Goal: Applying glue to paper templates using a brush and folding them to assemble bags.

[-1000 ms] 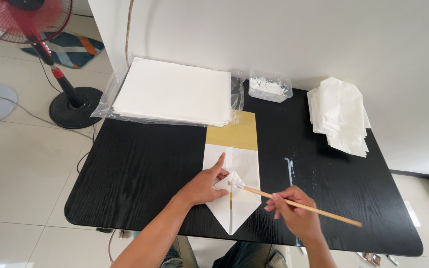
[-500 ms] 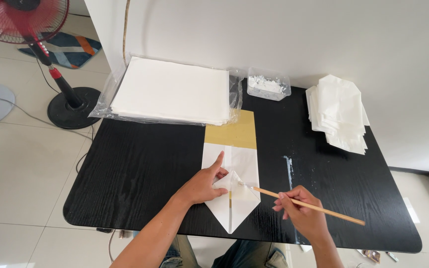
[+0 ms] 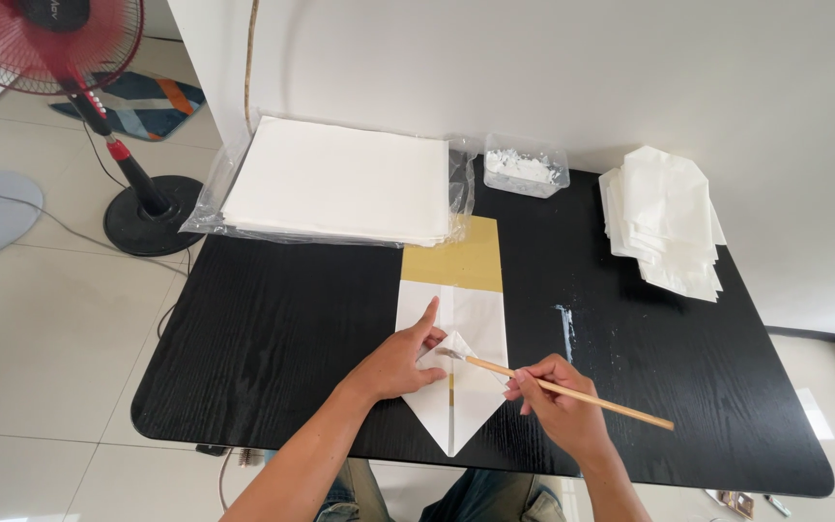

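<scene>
- White paper [image 3: 456, 372], folded to a point at its near end with a gold band at the far end, is lying at the near middle of the black table [image 3: 273, 329].
- Left hand [image 3: 400, 360] is pressing flat on the paper's folded flap, fingers spread.
- Right hand [image 3: 555, 394] is pinching a wooden brush [image 3: 558, 389], its tip touching the flap's edge.
- Pasting looks to be under way: the flap is folded but seemingly not yet stuck down.
- Finished folded pieces [image 3: 667, 227] are stacking at the far right; many flat sheets [image 3: 340, 182] are waiting in plastic beside a paste tub [image 3: 526, 166], so much appears left.
- Red fan [image 3: 70, 58] is standing on the floor.
</scene>
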